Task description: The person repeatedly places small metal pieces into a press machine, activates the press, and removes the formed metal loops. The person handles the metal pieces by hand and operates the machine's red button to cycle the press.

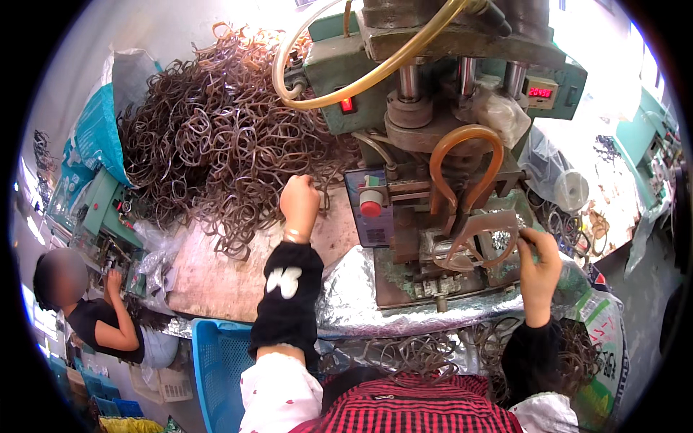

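My left hand (299, 206) is closed at the near edge of a large heap of brown curled strips (224, 137). What its fingers hold, if anything, is hidden. At the right of the bench press, my right hand (540, 270) has thumb and forefinger pinched at the end of a brown strip loop (462, 249). This loop curves across the metal die block (437, 249). A hand tool with orange looped handles (498, 162) stands just above it, its jaws pointing down at the block.
The green press (332, 76) rises ahead, with a yellowish hose (393, 72) and a red button (371, 204). Silver foil (346, 296) covers the bench edge. A blue basket (209, 375) stands below left. More strips (404, 353) lie near my lap. Another person (108, 317) sits at left.
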`<control>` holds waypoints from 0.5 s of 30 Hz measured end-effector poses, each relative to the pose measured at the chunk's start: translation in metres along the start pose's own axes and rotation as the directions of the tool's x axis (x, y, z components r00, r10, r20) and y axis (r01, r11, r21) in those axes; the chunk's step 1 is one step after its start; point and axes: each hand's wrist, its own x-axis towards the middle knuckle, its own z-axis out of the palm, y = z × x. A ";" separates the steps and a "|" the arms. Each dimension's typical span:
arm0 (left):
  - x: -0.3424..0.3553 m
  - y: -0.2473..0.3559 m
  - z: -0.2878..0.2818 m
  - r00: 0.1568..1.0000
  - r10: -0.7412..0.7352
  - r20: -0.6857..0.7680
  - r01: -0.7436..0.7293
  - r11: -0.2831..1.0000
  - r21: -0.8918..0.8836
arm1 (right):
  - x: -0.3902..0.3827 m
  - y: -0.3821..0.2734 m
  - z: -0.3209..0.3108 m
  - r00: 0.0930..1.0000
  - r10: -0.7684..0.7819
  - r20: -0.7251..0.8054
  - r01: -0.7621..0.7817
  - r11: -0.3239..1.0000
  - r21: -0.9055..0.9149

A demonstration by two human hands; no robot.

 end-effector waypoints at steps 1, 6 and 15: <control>0.007 -0.004 0.019 0.992 -0.054 0.116 0.048 0.998 0.048 | 0.006 -0.008 0.005 0.999 -0.037 -0.025 0.036 0.999 -0.033; -0.045 -0.019 0.033 0.993 -0.056 0.108 0.067 0.993 -0.098 | -0.003 0.022 0.011 1.000 0.030 0.002 -0.029 0.990 -0.138; -0.106 -0.026 -0.051 0.941 -0.171 0.292 0.334 0.609 -0.719 | -0.016 -0.014 -0.023 0.993 0.108 0.052 -0.109 0.994 0.010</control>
